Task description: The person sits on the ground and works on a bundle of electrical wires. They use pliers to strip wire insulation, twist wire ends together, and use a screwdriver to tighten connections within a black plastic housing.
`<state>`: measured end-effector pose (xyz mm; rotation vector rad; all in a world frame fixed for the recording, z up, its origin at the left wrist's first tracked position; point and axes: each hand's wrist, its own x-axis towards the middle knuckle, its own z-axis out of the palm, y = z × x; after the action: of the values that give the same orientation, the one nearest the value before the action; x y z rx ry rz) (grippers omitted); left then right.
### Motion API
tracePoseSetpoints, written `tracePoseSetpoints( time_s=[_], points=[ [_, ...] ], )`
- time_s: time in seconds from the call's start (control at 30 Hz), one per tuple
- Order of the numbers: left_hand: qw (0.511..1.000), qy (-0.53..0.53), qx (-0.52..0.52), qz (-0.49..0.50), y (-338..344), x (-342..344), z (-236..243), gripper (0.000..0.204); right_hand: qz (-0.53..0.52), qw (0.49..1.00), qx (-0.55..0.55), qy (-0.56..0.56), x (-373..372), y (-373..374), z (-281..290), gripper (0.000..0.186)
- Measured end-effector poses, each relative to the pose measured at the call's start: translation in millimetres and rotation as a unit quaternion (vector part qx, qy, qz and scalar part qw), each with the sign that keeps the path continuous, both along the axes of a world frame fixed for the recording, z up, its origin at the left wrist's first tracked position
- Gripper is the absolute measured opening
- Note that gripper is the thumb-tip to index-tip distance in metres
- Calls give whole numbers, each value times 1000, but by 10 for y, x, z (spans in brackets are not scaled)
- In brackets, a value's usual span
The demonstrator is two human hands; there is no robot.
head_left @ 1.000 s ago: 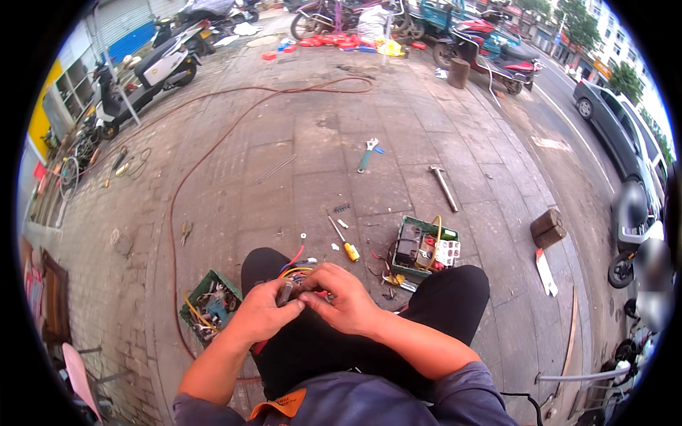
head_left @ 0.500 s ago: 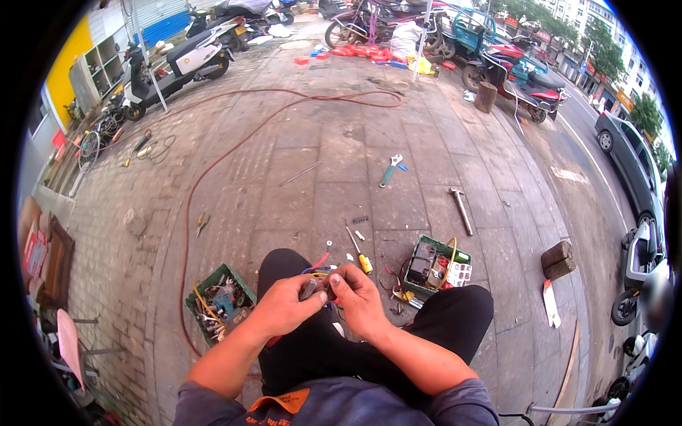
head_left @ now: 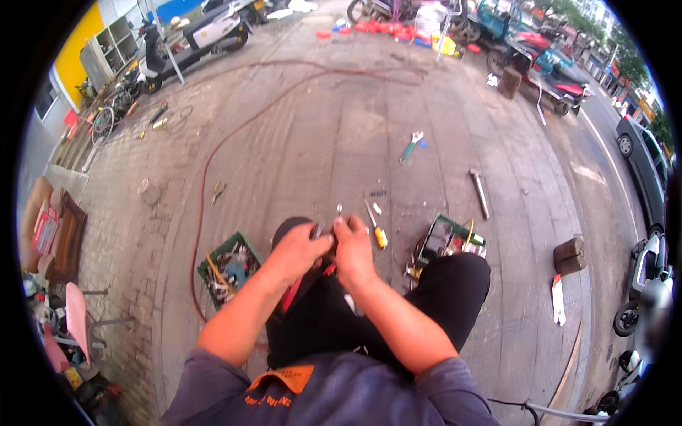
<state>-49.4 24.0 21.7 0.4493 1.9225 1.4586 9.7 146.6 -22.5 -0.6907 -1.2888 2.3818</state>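
Note:
Above my raised left knee, my left hand [head_left: 305, 246] and my right hand [head_left: 353, 248] are close together with bent fingers. A small dark grey piece [head_left: 317, 231] shows at my left fingertips, too smeared to name. What my right fingers pinch is hidden. Under my left wrist is a red strip [head_left: 290, 295], its kind unclear. Just beyond my hands lies a screwdriver [head_left: 381, 237] with a yellow handle. A green crate of tools [head_left: 206, 282] stands beside my left knee, another green crate [head_left: 424, 248] beside my right knee.
On the paving lie an adjustable wrench [head_left: 410, 148], a hammer [head_left: 479, 195] and pliers [head_left: 218, 192]. A brown hose [head_left: 202, 184] curves along the left side and across the far paving. A wooden block [head_left: 569, 255] sits at right. Parked scooters [head_left: 206, 35] stand farther off.
The whole view has shifted, with the ground things sitting higher in it. My hands have moved forward, the coloured wires near them no longer show, and a red strip has appeared under my left wrist.

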Motion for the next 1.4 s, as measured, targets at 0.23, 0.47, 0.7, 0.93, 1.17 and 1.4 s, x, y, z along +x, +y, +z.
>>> tracePoseSetpoints(
  time_s=[0.23, 0.47, 0.7, 0.93, 1.17, 1.4],
  points=[
    [1000, -16, 15, 18, -8, 0, 4, 22, -14, 996, -79, 30, -100, -47, -60, 21],
    [999, -32, 17, 24, -47, -18, -5, 22, -15, 995, -96, 34, -97, -54, -21, 21],
    [999, -41, 28, 22, -85, 6, 3, 23, -22, 998, -61, 22, -133, 22, -17, 19],
    [999, -40, 24, 1, -90, -53, -33, 25, -44, 999, 28, -1, -196, 24, -78, 22],
    [999, -40, 30, -3, -94, -34, -46, 23, -58, 997, 40, -7, -214, 40, -57, 26],
    [999, -35, 26, 4, -67, -30, -52, 24, -82, 995, 48, -16, -238, 76, -51, 25]
  ],
)
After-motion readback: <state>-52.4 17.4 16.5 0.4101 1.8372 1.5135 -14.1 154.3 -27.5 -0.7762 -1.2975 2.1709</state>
